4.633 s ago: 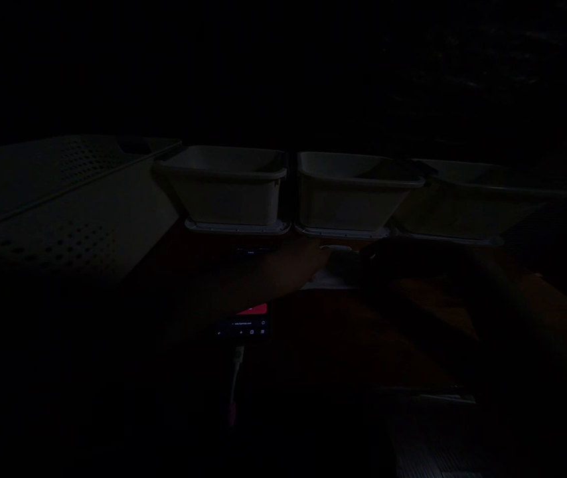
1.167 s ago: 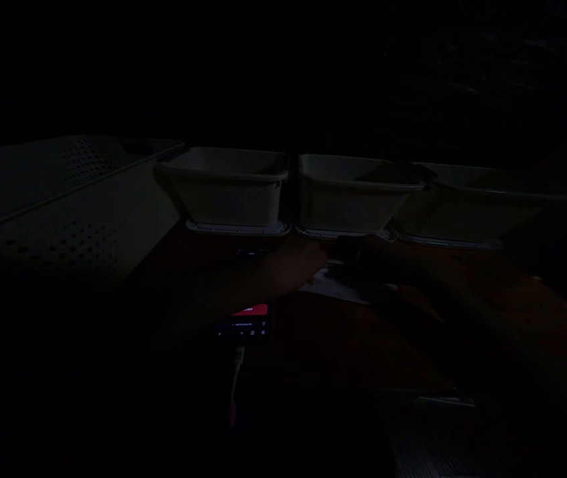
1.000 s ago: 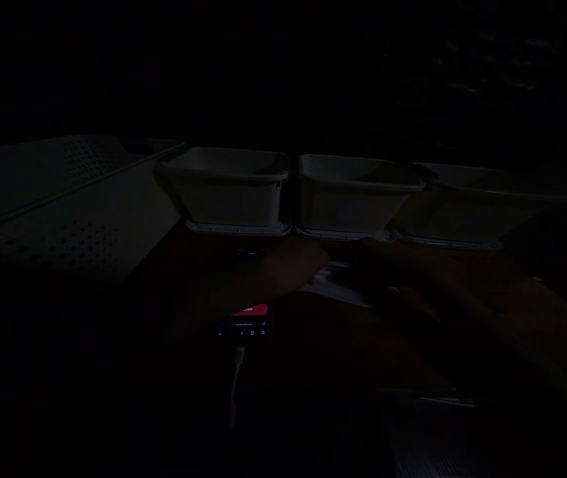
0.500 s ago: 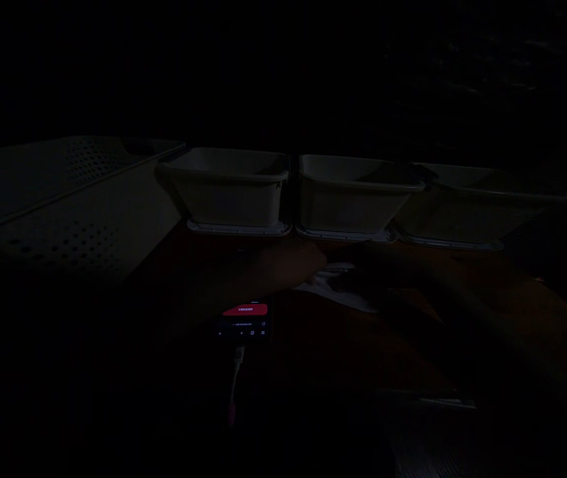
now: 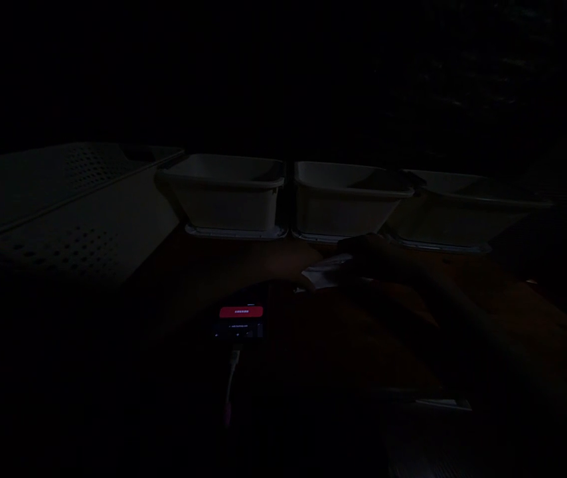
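Observation:
The scene is very dark. My left hand (image 5: 296, 259) reaches in from the left and grips the near end of a thin, pale, cloth-like piece (image 5: 327, 271). On its other side my right hand (image 5: 370, 255) holds the same piece, its fingers mostly lost in shadow. Between the two hands the pale piece looks folded or bunched; its exact kind is not clear. Below my left forearm lies a phone (image 5: 240, 322) with a lit screen and a red banner, a white cable (image 5: 232, 372) plugged into its lower end.
Behind my hands stand three pale bins in a row: left (image 5: 228, 206), middle (image 5: 346, 209) and right (image 5: 457, 219). A large pale basket with holes (image 5: 114, 219) stands at the left. The brown tabletop (image 5: 323, 345) carries everything. A small pale strip (image 5: 445, 403) shows at the lower right.
The pale piece, spread flatter on the table before, is now raised and gathered between my hands. My right hand has come up toward the bins. The view has shifted slightly.

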Motion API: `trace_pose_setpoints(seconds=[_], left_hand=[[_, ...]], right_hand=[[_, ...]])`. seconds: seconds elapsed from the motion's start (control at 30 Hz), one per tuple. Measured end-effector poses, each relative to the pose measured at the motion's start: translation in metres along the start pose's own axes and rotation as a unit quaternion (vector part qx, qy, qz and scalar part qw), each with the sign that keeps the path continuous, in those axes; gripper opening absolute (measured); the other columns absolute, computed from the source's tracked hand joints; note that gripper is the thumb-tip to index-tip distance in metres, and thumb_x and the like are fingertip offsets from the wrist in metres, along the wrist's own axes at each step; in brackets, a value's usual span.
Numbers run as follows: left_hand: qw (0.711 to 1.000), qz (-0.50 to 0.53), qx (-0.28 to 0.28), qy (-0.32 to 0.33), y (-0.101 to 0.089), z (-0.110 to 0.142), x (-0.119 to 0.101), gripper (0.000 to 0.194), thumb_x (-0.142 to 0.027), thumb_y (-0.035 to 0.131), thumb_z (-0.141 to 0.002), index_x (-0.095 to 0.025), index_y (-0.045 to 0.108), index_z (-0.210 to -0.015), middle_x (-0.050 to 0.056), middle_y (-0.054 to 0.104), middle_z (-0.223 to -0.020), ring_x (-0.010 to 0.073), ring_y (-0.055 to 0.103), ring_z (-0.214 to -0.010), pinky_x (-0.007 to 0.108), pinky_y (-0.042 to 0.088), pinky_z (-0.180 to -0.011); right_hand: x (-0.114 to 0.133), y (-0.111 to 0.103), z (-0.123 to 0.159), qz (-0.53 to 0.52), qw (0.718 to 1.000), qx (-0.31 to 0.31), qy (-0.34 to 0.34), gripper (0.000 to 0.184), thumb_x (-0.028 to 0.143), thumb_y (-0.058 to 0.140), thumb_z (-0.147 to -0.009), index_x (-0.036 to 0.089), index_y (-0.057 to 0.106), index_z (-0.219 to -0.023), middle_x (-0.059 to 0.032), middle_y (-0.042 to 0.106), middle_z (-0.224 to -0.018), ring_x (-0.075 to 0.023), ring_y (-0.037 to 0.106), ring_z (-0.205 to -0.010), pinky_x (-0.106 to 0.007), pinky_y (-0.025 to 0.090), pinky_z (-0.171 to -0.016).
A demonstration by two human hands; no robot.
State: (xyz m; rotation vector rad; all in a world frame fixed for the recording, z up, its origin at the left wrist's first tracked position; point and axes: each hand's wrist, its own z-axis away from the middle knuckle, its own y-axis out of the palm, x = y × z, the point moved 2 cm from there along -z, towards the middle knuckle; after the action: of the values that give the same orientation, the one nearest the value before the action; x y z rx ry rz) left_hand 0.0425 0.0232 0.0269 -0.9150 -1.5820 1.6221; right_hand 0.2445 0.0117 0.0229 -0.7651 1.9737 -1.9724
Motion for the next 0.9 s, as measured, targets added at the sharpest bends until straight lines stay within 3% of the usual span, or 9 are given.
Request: trace_pose_setpoints(seconds=[0.1, 0.2, 0.3, 0.43, 0.53, 0.7, 0.8, 0.9], left_hand=[[0.999, 0.031, 0.006, -0.022, -0.007, 0.003, -0.008, 0.042, -0.022, 0.061, -0.089, -0.024, 0.058, -0.131, 0.005, 0.069, -0.122, 0.0177, 0.067, -0.096, 0.025, 0.050, -0.078], [0.997, -0.013, -0.061, -0.053, -0.012, 0.004, -0.013, 0.034, -0.012, 0.049, -0.092, -0.019, 0.060, -0.124, 0.008, 0.067, -0.122, 0.0188, 0.066, -0.101, 0.027, 0.050, -0.079], [0.991, -0.080, -0.103, -0.042, -0.010, 0.003, -0.017, 0.037, -0.006, 0.043, -0.092, -0.015, 0.056, -0.126, 0.011, 0.063, -0.127, 0.0210, 0.063, -0.110, 0.030, 0.050, -0.085], [0.988, -0.105, -0.109, -0.004, -0.001, -0.002, -0.020, 0.042, -0.006, 0.042, -0.093, -0.017, 0.052, -0.133, 0.010, 0.064, -0.123, 0.0220, 0.063, -0.110, 0.031, 0.050, -0.084], [0.990, -0.101, -0.097, -0.029, 0.004, -0.003, -0.015, 0.041, -0.009, 0.041, -0.095, -0.020, 0.053, -0.133, 0.009, 0.066, -0.116, 0.0215, 0.065, -0.105, 0.030, 0.050, -0.080], [0.998, -0.026, -0.047, -0.027, -0.004, 0.010, -0.012, 0.044, -0.003, 0.046, -0.089, -0.019, 0.057, -0.128, 0.008, 0.061, -0.128, 0.0181, 0.061, -0.110, 0.026, 0.048, -0.086], [0.999, 0.015, -0.010, -0.048, -0.013, 0.021, -0.019, 0.030, -0.011, 0.055, -0.089, -0.014, 0.062, -0.118, 0.011, 0.063, -0.124, 0.0192, 0.063, -0.105, 0.026, 0.048, -0.082], [0.998, 0.045, 0.024, -0.030, -0.016, 0.027, -0.025, 0.023, -0.028, 0.058, -0.093, -0.016, 0.067, -0.110, 0.007, 0.070, -0.107, 0.0171, 0.065, -0.087, 0.025, 0.047, -0.073]], right_hand=[[-0.004, 0.001, -0.003, 0.043, 0.998, -0.042, 0.003, 0.017, 0.019, 0.058, -0.081, 0.015, 0.072, -0.091, -0.0089, 0.074, -0.089, -0.0170, 0.067, -0.076, -0.023, 0.042, -0.062], [-0.012, 0.003, -0.005, 0.082, 0.992, -0.090, 0.016, 0.020, 0.020, 0.057, -0.081, 0.015, 0.070, -0.095, -0.0106, 0.073, -0.094, -0.0200, 0.067, -0.081, -0.025, 0.041, -0.064], [-0.019, 0.004, -0.007, 0.106, 0.989, -0.103, 0.019, 0.021, 0.019, 0.054, -0.083, 0.014, 0.069, -0.096, -0.0128, 0.072, -0.100, -0.0217, 0.067, -0.085, -0.027, 0.042, -0.067], [-0.016, 0.005, -0.009, 0.099, 0.993, -0.068, 0.018, 0.022, 0.017, 0.054, -0.082, 0.013, 0.070, -0.098, -0.0137, 0.071, -0.106, -0.0231, 0.068, -0.092, -0.026, 0.043, -0.070], [-0.009, 0.007, -0.012, 0.079, 0.996, -0.045, 0.019, 0.026, 0.014, 0.050, -0.085, 0.012, 0.071, -0.100, -0.0139, 0.071, -0.105, -0.0228, 0.068, -0.093, -0.026, 0.043, -0.071], [-0.007, 0.010, -0.012, -0.012, 1.000, -0.008, 0.000, 0.030, 0.013, 0.056, -0.084, 0.015, 0.070, -0.110, -0.0115, 0.072, -0.111, -0.0206, 0.068, -0.097, -0.025, 0.045, -0.077], [-0.011, 0.010, -0.007, -0.071, 0.995, 0.063, -0.022, 0.026, 0.029, 0.067, -0.082, 0.012, 0.071, -0.100, -0.0110, 0.073, -0.098, -0.0187, 0.066, -0.082, -0.025, 0.044, -0.068], [-0.013, 0.010, -0.005, -0.149, 0.983, 0.099, -0.037, 0.042, 0.050, 0.062, -0.084, 0.010, 0.070, -0.092, -0.0089, 0.071, -0.086, -0.0147, 0.060, -0.070, -0.024, 0.041, -0.060]])
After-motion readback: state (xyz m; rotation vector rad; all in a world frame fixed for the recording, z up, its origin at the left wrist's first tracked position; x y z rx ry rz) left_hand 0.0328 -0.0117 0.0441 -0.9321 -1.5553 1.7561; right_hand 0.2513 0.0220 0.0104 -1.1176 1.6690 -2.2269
